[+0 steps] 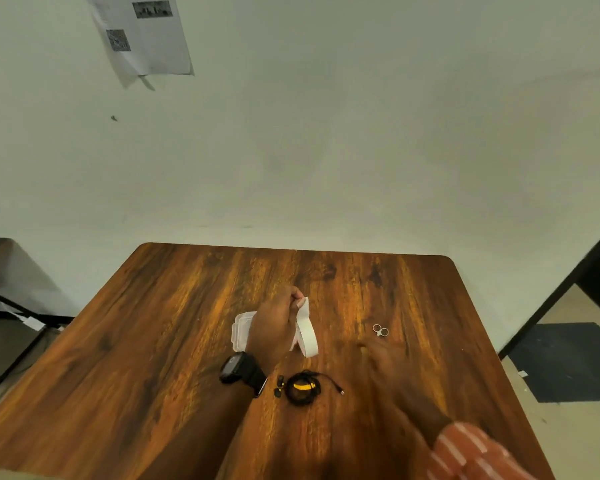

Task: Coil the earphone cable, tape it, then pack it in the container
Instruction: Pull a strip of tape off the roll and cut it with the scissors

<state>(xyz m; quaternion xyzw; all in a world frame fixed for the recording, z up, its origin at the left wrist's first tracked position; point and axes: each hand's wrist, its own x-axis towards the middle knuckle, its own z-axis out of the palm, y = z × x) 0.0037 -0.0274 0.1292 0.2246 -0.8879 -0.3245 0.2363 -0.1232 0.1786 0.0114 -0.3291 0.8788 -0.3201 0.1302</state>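
- A roll of white tape (307, 336) is held up above the wooden table (174, 306) by the left hand (274, 323), the loose tape end pinched between its fingertips (296, 295).
- A black wristwatch (238, 368) is worn on the left wrist.
- The right hand (383, 356) is blurred over the table; whether its fingers are spread or curled cannot be told.
- The coiled black earphone cable (303, 388), with a yellow part at its middle, lies on the table near the front, between the two forearms, its plug trailing to the right.
- The clear plastic container (241, 332) is partly hidden behind the left hand.
- Small scissors (380, 330) lie beyond the right hand.
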